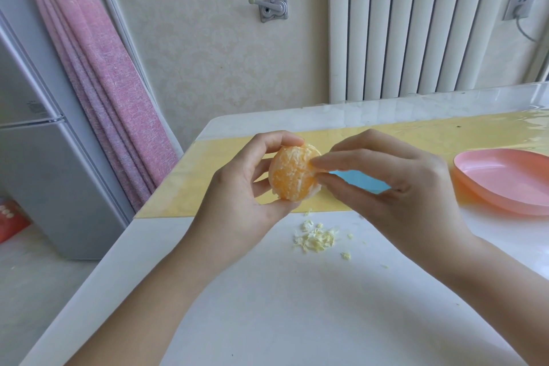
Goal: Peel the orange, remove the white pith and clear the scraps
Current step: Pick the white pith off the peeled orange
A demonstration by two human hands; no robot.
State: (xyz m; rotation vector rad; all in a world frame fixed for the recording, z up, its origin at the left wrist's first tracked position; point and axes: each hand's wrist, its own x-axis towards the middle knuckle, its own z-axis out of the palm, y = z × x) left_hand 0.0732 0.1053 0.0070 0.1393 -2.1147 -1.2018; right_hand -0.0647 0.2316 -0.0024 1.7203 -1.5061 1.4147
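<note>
A peeled orange (292, 175), still streaked with white pith, is held above the table. My left hand (243, 184) grips it from the left, thumb below and fingertips over the top. My right hand (386, 175) reaches in from the right, and its thumb and forefinger pinch at the pith on the orange's right side. A small heap of pale pith scraps (316, 238) lies on the white table (267, 306) just below the fruit.
A pink oval plate (505, 184) sits at the right on a yellow mat (208, 175). Something blue (361, 180) shows behind my right fingers. The table's left edge drops to the floor beside a grey fridge (44, 142) and a pink curtain (104, 68).
</note>
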